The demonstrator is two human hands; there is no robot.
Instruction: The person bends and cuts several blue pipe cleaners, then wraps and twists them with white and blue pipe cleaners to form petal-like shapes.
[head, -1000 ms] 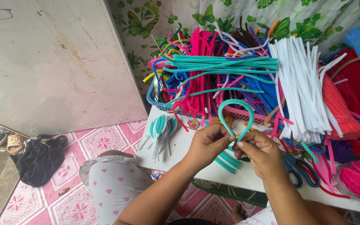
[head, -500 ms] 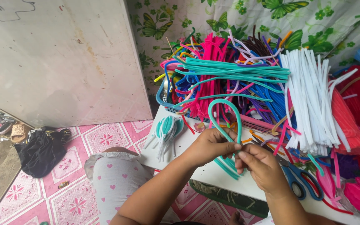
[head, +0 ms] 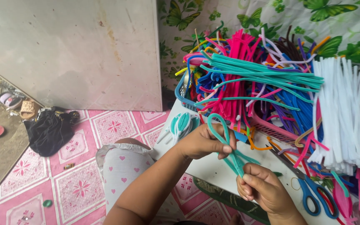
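A teal pipe cleaner (head: pixel 223 132) bent into a narrow loop is held over the white table (head: pixel 205 168). My left hand (head: pixel 203 141) pinches the loop near its middle. My right hand (head: pixel 263 189) grips the twisted lower ends just below. A small bunch of finished teal and white loops (head: pixel 180 125) lies on the table's left end. Behind my hands stands a heap of long teal pipe cleaners (head: pixel 263 75) over pink, blue and other colours.
A thick bundle of white pipe cleaners (head: pixel 340 112) lies at the right. Blue-handled scissors (head: pixel 313 191) rest on the table near my right hand. A blue basket (head: pixel 184 98) and pink basket (head: pixel 271 129) hold the heap. A dark bag (head: pixel 48 131) sits on the pink tiled floor.
The loop has been squeezed narrower and tilted to the left. My right hand has slid down to the twisted ends, and the view has shifted.
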